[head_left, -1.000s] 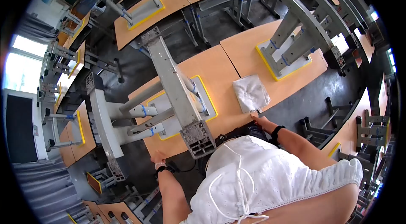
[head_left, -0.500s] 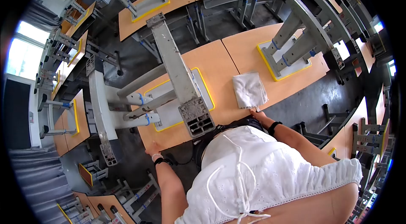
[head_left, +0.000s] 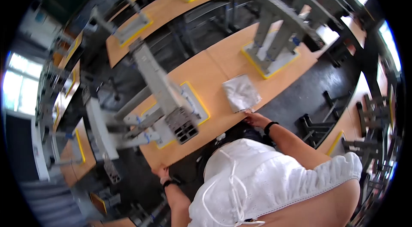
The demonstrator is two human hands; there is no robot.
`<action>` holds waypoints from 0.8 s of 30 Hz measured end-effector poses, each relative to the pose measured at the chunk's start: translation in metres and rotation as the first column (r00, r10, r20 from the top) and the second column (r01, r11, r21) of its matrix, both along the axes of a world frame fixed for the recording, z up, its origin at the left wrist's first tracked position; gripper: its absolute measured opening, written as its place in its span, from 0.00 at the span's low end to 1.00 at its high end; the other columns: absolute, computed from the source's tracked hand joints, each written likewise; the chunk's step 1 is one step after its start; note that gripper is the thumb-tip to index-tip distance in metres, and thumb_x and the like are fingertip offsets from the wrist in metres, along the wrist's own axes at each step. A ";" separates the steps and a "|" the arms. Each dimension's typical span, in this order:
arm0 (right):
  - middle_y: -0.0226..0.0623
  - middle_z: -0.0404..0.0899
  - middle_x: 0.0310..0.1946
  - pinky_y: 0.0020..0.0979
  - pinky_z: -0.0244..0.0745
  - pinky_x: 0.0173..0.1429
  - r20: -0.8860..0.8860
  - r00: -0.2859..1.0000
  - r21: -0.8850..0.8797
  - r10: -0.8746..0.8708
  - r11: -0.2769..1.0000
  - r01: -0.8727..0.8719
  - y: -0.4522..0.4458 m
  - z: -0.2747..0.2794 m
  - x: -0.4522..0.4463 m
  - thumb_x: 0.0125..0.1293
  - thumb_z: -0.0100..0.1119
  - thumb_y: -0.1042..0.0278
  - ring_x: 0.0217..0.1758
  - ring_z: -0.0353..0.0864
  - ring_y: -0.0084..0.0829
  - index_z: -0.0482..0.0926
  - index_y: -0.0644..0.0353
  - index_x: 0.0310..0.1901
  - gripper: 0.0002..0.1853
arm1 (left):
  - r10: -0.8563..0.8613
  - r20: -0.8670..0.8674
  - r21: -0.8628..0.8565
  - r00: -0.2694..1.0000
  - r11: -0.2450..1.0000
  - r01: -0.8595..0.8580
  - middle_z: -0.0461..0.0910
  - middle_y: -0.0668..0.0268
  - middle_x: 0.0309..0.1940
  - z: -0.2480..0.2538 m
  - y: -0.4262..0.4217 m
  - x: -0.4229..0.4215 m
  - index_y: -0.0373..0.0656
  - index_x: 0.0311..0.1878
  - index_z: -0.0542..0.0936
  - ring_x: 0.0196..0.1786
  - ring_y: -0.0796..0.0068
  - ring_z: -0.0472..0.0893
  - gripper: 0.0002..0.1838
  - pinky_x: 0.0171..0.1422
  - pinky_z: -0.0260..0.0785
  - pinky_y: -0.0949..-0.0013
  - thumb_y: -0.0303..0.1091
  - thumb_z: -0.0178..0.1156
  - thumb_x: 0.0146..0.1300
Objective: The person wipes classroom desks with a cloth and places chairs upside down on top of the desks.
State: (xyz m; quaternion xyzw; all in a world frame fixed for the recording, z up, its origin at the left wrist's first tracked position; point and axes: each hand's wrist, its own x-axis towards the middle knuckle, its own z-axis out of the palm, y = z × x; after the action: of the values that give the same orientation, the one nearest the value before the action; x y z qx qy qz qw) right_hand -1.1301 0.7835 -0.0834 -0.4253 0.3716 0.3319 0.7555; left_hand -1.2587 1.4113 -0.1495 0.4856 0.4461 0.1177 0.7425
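My left hand (head_left: 161, 171) grips the near left corner of the double wooden desk (head_left: 189, 150), at the lower left. My right hand (head_left: 255, 119) holds the desk's near edge, right beside a folded white cloth (head_left: 241, 93) that lies flat on the top. Upside down on the desk's left half stands a stool (head_left: 159, 79), its yellow-edged seat on the wood and its grey legs and foot bars upward. A second upturned stool (head_left: 274, 51) rests on the right half.
Behind stands another row of desks (head_left: 165, 6) with upturned stools. More desks with stools line the left side (head_left: 79, 162) and the right side (head_left: 347, 120). Dark floor (head_left: 296, 102) shows between the rows. A window (head_left: 21, 83) is at the far left.
The view has turned and shifted, so the desk, stools and cloth appear farther left, with some blur. Both hands remain at the desk's near edge.
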 end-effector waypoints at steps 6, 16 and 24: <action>0.36 0.80 0.25 0.28 0.75 0.31 -0.005 0.823 -0.695 0.568 0.590 -0.411 -0.007 0.067 0.019 0.53 0.60 0.49 0.29 0.80 0.26 0.80 0.58 0.27 0.17 | -0.201 -0.333 -0.094 0.921 0.979 0.180 0.68 0.63 0.54 0.054 -0.017 0.012 0.51 0.62 0.58 0.55 0.52 0.69 0.34 0.53 0.65 0.56 0.51 0.56 0.55; 0.44 0.57 0.62 0.43 0.64 0.57 0.019 0.518 -0.997 0.855 -0.026 0.079 0.003 0.090 0.065 0.51 0.59 0.47 0.61 0.62 0.45 0.64 0.59 0.57 0.35 | -0.511 -0.750 0.009 0.421 0.628 0.778 0.74 0.61 0.47 0.079 -0.069 0.043 0.45 0.59 0.65 0.31 0.62 0.78 0.33 0.28 0.69 0.65 0.56 0.52 0.55; 0.39 0.43 0.69 0.46 0.48 0.68 -0.109 0.481 -0.992 0.870 -0.124 0.001 0.040 0.077 0.023 0.48 0.61 0.44 0.71 0.44 0.42 0.51 0.55 0.66 0.47 | -0.415 -0.811 0.137 0.412 0.550 0.824 0.76 0.59 0.28 0.067 -0.104 0.043 0.41 0.51 0.71 0.23 0.68 0.74 0.25 0.22 0.64 0.68 0.49 0.51 0.57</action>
State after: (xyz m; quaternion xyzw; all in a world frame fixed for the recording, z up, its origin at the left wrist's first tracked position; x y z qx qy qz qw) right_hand -1.1068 0.8235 -0.0064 -0.9835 0.0082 0.0940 0.1542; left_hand -1.2161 1.3071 -0.0829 0.8055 0.4141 -0.2578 0.3365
